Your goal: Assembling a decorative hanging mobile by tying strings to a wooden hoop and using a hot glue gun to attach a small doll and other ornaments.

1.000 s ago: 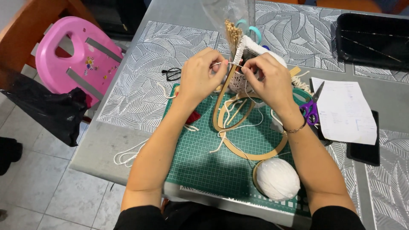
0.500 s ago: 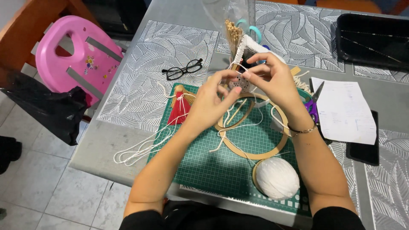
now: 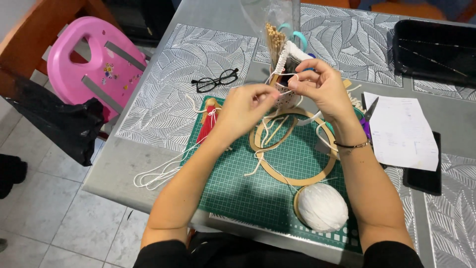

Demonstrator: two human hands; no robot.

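Head view: white cord (image 3: 275, 78) pinched between 2 hands.

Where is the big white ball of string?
The ball of string sits on the green cutting mat, at its near edge, just below the large wooden hoop and beside the right forearm.

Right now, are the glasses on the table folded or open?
Open: the glasses lie on the table with both black arms spread out behind the lenses.

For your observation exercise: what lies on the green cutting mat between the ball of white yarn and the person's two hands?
In the head view, wooden hoops and loose white cord lie on the green cutting mat between the ball of white yarn and the left hand and right hand.
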